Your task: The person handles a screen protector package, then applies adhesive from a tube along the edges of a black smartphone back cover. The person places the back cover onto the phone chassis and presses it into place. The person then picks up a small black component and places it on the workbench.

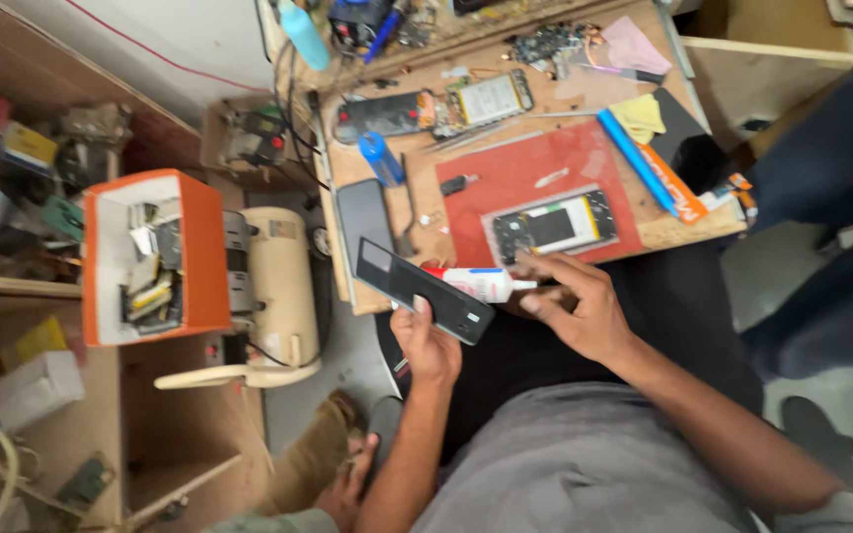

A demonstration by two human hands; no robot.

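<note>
Wooden workbench (505, 79), red mat (525, 173), cluttered workshop shelves (12, 197)

A wooden workbench (387, 286) carries it all: a red mat (525, 178) lies flat at the near side with an opened phone (553, 225) face-up on it and a small black part (453, 184) nearby. Left of the mat rest a dark phone (363, 212) and a blue cylinder (381, 158), and further back a disassembled phone (431, 107). A blue strip (629, 158) and a yellow cloth (639, 116) sit to the right.
</note>
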